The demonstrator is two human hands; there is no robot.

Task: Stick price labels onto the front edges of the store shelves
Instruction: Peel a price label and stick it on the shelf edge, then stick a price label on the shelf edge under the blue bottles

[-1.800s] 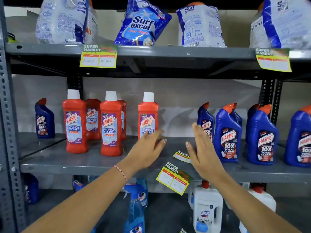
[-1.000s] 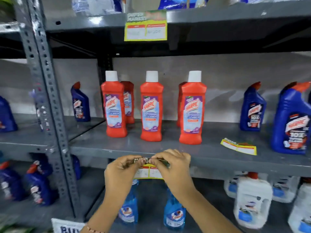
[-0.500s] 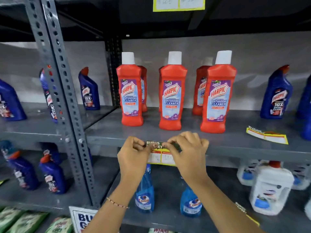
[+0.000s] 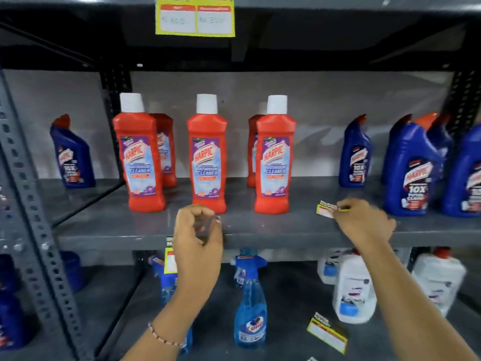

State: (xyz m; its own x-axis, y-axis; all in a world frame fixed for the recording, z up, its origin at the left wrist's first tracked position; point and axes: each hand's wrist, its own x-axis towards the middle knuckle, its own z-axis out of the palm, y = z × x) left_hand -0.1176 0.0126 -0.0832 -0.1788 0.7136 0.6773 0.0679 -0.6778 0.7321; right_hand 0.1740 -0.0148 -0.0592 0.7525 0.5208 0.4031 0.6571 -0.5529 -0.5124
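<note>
The grey middle shelf has its front edge across the centre of the head view. A yellow price label hangs from that edge, mostly hidden behind my left hand. My left hand is in front of the edge with its fingers curled and nothing visible in them. My right hand rests on the shelf top to the right. Its fingertips pinch a second price label that is blurred, just above the shelf surface. A third label sticks on the upper shelf's edge.
Several red Harpic bottles stand on the shelf behind my hands, with blue Harpic bottles at the right and one at the left. Below are blue spray bottles, white jugs and a loose label. A perforated upright stands at the left.
Both hands have left the label on the shelf edge. My right hand has moved right onto the shelf top and taken hold of the loose label there. My left hand has drawn back slightly.
</note>
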